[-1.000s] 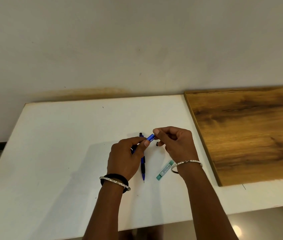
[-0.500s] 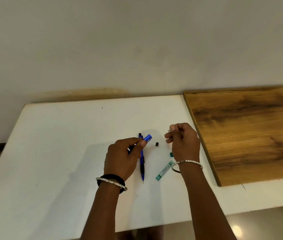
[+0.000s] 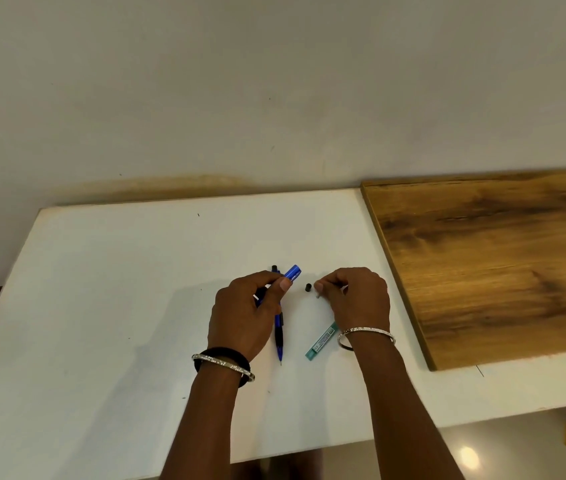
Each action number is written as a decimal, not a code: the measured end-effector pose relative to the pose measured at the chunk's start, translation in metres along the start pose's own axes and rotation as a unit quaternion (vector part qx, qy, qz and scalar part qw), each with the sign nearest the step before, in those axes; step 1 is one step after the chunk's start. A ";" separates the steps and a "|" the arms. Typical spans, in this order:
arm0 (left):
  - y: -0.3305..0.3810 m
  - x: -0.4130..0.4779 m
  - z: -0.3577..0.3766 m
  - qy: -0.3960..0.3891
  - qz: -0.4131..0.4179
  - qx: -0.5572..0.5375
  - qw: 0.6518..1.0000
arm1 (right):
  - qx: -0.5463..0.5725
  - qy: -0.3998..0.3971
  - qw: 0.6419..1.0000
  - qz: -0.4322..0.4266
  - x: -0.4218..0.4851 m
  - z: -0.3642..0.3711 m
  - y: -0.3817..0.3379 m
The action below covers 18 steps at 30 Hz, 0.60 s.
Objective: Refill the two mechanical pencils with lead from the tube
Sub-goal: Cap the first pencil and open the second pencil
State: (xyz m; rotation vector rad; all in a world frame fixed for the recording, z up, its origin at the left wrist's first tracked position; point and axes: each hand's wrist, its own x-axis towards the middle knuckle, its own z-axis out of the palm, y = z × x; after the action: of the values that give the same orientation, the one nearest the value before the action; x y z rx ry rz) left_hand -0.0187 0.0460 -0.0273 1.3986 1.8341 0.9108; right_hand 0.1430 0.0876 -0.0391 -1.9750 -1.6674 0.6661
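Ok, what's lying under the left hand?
A second pencil lies on the table under the left hand, both ends showing; its middle is covered. The hand holds the other blue pencil above it.

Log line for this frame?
left hand grips blue pencil | right hand pinches tiny piece | black cap, lead tube, second pencil on table

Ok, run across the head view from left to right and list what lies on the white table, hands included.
From the left: left hand → small black cap → right hand, pinching a small pale piece → wooden board. Left out, as they overlap the hands: the held pencil, the lying pencil, the lead tube.
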 end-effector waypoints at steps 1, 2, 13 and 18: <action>0.000 0.000 0.000 -0.002 0.000 0.000 1.000 | 0.008 0.005 1.000 0.000 0.000 -0.001 0.000; 0.000 -0.001 0.000 -0.004 0.000 -0.002 1.000 | 0.020 0.013 1.000 0.002 0.000 -0.003 -0.001; 0.011 -0.011 0.020 -0.127 0.012 0.149 0.981 | 0.196 0.055 0.972 0.117 0.004 -0.025 0.006; 0.017 -0.019 0.034 -0.141 0.034 0.267 0.953 | 0.138 0.005 0.984 0.109 0.002 -0.029 0.013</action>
State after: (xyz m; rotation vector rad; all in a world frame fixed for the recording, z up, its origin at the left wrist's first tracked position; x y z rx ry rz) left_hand 0.0224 0.0359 -0.0308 1.8144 1.8888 0.2171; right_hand 0.1719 0.0865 -0.0254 -1.9670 -1.2833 0.9110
